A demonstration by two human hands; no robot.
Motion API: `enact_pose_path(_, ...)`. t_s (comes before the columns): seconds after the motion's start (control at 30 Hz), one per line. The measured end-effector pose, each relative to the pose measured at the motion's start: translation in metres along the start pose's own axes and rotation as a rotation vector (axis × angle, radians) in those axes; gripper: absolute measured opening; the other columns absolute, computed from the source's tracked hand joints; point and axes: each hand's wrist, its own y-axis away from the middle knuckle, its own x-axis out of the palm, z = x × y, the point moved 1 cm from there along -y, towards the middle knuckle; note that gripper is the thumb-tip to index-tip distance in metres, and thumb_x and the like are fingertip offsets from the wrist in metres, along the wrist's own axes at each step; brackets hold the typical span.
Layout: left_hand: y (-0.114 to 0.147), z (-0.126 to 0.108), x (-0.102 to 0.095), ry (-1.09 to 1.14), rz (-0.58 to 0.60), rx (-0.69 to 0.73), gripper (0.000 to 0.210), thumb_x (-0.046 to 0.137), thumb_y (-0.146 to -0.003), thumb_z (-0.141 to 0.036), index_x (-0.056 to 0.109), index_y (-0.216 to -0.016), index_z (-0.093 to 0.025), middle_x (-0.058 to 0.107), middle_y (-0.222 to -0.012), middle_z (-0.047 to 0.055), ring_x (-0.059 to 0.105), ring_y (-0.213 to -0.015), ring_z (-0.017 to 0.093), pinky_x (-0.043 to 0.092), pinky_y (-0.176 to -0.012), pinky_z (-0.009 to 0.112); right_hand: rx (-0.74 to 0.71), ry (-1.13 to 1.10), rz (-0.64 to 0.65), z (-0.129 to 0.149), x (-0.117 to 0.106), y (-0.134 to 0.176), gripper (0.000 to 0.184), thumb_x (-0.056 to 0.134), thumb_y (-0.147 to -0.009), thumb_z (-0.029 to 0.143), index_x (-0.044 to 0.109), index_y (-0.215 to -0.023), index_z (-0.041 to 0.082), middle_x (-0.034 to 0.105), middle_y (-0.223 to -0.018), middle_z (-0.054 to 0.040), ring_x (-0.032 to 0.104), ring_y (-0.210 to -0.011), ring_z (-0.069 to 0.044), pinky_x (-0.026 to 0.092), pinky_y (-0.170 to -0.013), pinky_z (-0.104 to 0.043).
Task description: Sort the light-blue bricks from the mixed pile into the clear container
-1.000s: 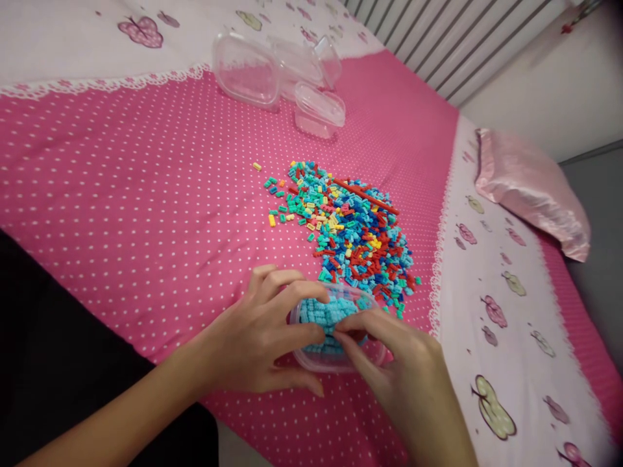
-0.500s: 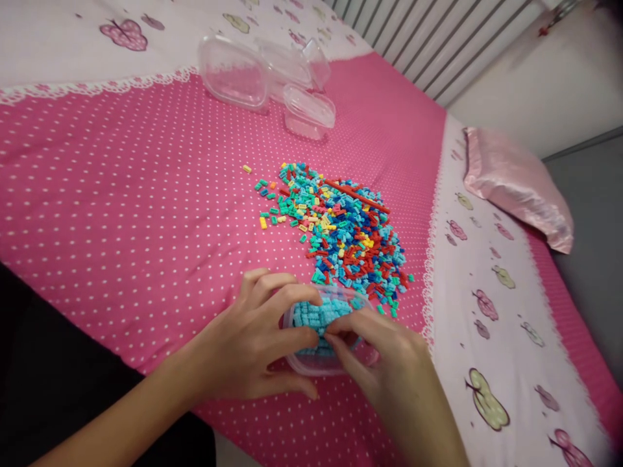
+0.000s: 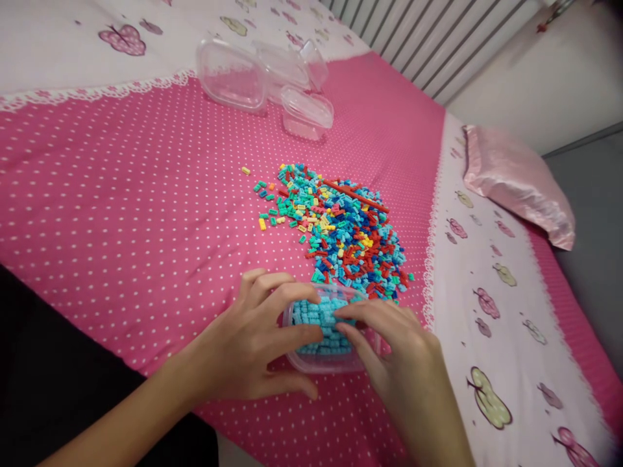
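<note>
A clear plastic container (image 3: 318,368) sits on the pink bedspread in front of me, with light-blue toy bricks (image 3: 311,318) packed in rows inside. My left hand (image 3: 265,334) is at its left side, fingers spread; some fingers reach over the rim above the bricks and the thumb lies outside, low. From the right, my right hand (image 3: 389,337) reaches over the container. Its thumb and index finger are a little apart at the bricks, and I see nothing between them. Beyond the container lies a loose pile of small mixed-colour bricks (image 3: 350,233).
A long red stick (image 3: 357,196) lies across the pile. Further back are several clear plastic containers (image 3: 231,78), one with a lid (image 3: 309,113). A pink satin pillow (image 3: 520,185) rests at the right, near a white radiator (image 3: 403,39).
My right hand's thumb and index finger have parted and shifted slightly right and up, uncovering more of the light-blue bricks. My left hand has stayed nearly still.
</note>
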Motion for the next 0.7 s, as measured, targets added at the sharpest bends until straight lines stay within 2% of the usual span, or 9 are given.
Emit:
enact_pose_path(0.17, 0.0, 0.0, 0.0, 0.013, 0.015, -0.002, 0.046, 0.069, -0.085, -0.065, 0.067, -0.112, -0.028, 0.057, -0.13, 0.011, 0.047, -0.118, 0.031, 0.035, -0.102, 0.05, -0.008, 0.004, -0.009, 0.006, 0.006, -0.001, 0.011, 0.065, -0.093, 0.017, 0.073, -0.091, 0.026, 0.077, -0.085, 0.0023, 0.07, -0.078, -0.019, 0.046, -0.076, -0.035)
enact_pose_path(0.3, 0.002, 0.0, -0.001, 0.006, 0.021, 0.003, 0.046, 0.072, -0.084, -0.063, 0.066, -0.112, -0.027, 0.055, -0.131, 0.011, 0.047, -0.119, 0.032, 0.034, -0.104, 0.051, -0.001, -0.068, -0.065, 0.001, -0.008, -0.001, 0.008, 0.067, -0.092, 0.022, 0.073, -0.089, 0.026, 0.076, -0.081, 0.0033, 0.068, -0.073, -0.017, 0.049, -0.071, -0.032)
enact_pose_path(0.43, 0.004, 0.003, -0.001, 0.001, 0.009, -0.04, 0.049, 0.068, -0.089, -0.059, 0.058, -0.126, -0.029, 0.055, -0.133, 0.011, 0.049, -0.123, 0.032, 0.034, -0.106, 0.051, 0.209, -0.051, -0.261, -0.038, -0.031, -0.005, 0.009, 0.067, -0.091, 0.03, 0.074, -0.088, 0.026, 0.074, -0.078, 0.0001, 0.063, -0.067, -0.017, 0.048, -0.064, -0.031)
enact_pose_path(0.5, 0.005, 0.006, -0.001, 0.017, 0.01, -0.064, 0.054, 0.064, -0.092, -0.058, 0.05, -0.135, -0.028, 0.052, -0.14, 0.013, 0.05, -0.128, 0.032, 0.034, -0.107, 0.052, 0.284, -0.03, -0.306, -0.063, -0.036, -0.008, 0.014, 0.066, -0.091, 0.034, 0.075, -0.093, 0.024, 0.075, -0.085, -0.0028, 0.063, -0.071, -0.018, 0.049, -0.067, -0.032)
enact_pose_path(0.6, 0.004, 0.008, 0.0, 0.018, 0.002, -0.105, 0.061, 0.062, -0.093, -0.059, 0.043, -0.141, -0.028, 0.05, -0.144, 0.015, 0.05, -0.129, 0.033, 0.033, -0.107, 0.053, 0.285, -0.032, -0.273, -0.092, -0.031, -0.015, 0.018, 0.062, -0.092, 0.032, 0.075, -0.099, 0.021, 0.074, -0.097, -0.0067, 0.066, -0.082, -0.02, 0.052, -0.075, -0.036)
enact_pose_path(0.7, 0.003, 0.007, 0.001, 0.017, 0.0, -0.137, 0.053, 0.061, -0.097, -0.049, 0.041, -0.142, -0.028, 0.054, -0.139, 0.013, 0.052, -0.125, 0.031, 0.033, -0.106, 0.051, 0.261, -0.035, -0.196, -0.102, -0.017, -0.021, 0.018, 0.062, -0.09, 0.028, 0.076, -0.101, 0.023, 0.074, -0.103, -0.0073, 0.068, -0.092, -0.022, 0.053, -0.085, -0.038)
